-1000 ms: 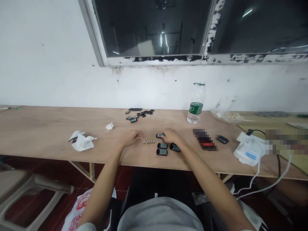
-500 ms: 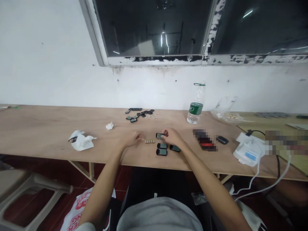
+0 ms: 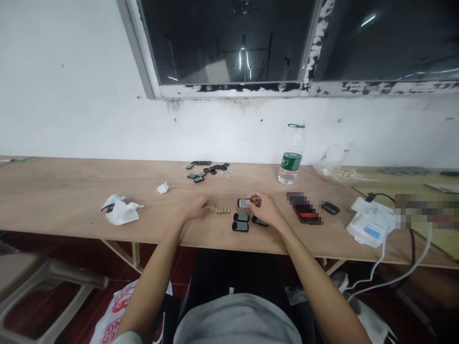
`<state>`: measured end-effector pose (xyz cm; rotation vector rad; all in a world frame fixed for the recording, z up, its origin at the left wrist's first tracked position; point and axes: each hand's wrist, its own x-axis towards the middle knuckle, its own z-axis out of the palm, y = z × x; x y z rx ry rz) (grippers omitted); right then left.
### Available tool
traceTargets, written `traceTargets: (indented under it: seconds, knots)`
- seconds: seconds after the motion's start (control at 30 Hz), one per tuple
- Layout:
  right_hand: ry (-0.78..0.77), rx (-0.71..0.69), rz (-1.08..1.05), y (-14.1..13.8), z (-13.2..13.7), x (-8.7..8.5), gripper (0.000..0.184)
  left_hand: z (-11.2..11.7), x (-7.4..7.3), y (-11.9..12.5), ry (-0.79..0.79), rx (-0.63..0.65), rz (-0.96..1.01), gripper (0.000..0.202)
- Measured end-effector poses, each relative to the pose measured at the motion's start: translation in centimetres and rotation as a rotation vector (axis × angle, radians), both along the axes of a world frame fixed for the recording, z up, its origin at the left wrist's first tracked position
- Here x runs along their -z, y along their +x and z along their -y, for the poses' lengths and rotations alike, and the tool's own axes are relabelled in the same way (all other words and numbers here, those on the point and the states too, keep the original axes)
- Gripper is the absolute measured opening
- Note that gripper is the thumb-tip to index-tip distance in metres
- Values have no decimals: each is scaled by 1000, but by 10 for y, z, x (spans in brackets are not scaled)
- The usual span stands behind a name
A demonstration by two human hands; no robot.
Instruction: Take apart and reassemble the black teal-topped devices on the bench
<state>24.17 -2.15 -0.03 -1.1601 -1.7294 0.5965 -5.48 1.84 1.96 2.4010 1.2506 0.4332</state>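
My right hand point(image 3: 264, 208) pinches a small black rounded case point(image 3: 244, 203) with a grey-green face, held just over the table. A yellow part shows at its left end. Below it, two similar black cases point(image 3: 240, 221) lie one above the other, and another black case point(image 3: 259, 220) lies tilted under my right wrist. My left hand point(image 3: 199, 207) rests on the table, fingers loosely curled and apart, with nothing visible in them. Its fingertips are beside a row of several small yellow-and-silver pieces point(image 3: 222, 210).
Farther back lie several black pieces point(image 3: 210, 169) and small white bits point(image 3: 225, 174). A water bottle point(image 3: 291, 162) stands behind, right. Crumpled tissue point(image 3: 124, 211) is at left. A phone point(image 3: 307, 212), a dark oval object point(image 3: 330, 208) and a white cabled box point(image 3: 371, 224) lie right.
My right hand has moved slightly right with the black case, whose yellow end now shows more. My left hand has stayed by the row of pieces.
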Motion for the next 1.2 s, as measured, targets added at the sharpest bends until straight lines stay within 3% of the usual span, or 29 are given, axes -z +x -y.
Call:
traceTargets:
  seconds: [0.1, 0.23, 0.4, 0.53, 1.2]
  knots:
    - [-20, -15, -39, -1, 3, 2, 18, -2, 1, -1, 5, 3, -9, 29]
    - [-38, -44, -94, -7, 7, 2, 24, 4, -1, 12, 173, 0, 81, 28]
    - [-65, -56, -95, -18, 15, -4, 22, 21, -2, 45, 386, 182, 230, 29]
    - [-51, -110, -119, -22, 19, -10, 23, 28, 1, 62, 447, 270, 291, 31]
    - [-82, -152, -280, -16, 16, -11, 26, 23, 21, 60, 699, 334, 304, 45]
